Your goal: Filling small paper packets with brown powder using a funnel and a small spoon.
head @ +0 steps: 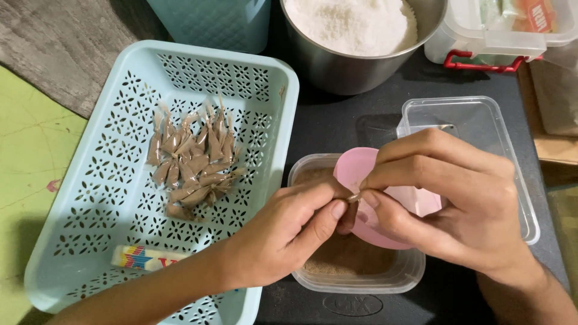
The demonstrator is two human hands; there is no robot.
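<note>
My left hand (pixel 289 232) and right hand (pixel 445 198) pinch 1 small packet (pixel 354 197) between thumbs and forefingers, above the clear tub of brown powder (pixel 349 256). A pink funnel (pixel 361 174) rests inside that tub. At 9 o'clock, the blue perforated tray (pixel 90 198) holds a pile of filled packets (pixel 192 162). At 12 o'clock stands a steel bowl of white grains (pixel 355 30).
</note>
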